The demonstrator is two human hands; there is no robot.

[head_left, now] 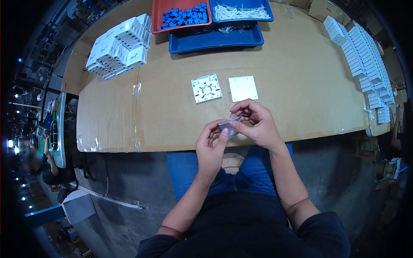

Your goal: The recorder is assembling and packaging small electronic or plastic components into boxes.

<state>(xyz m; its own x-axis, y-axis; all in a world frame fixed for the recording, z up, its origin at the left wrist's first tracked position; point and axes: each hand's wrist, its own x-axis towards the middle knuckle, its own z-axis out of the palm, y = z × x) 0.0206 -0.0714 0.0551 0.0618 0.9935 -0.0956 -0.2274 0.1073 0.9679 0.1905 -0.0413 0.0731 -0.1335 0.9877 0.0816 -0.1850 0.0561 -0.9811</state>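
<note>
Near the table's front edge, a small clear plastic bag [232, 132] is pinched between my two hands. My left hand [211, 142] grips its left side, thumb on top. My right hand [257, 124] has thumb and fingers closed at the bag's upper edge. Something pale shows inside the bag, too small to make out. Just beyond my hands lies a white square plastic tray [206, 89] with slots and curved guides moulded in it. To its right, close to my right fingers, rests a flat white square cover [243, 88] with small corner holes.
A red bin [160, 17] of blue plastic parts and a blue bin [241, 18] of white slender pieces stand at the back, above a blue tray [215, 42]. White boxes are stacked at left [116, 49] and right [363, 60]. Another person [47, 165] sits far left.
</note>
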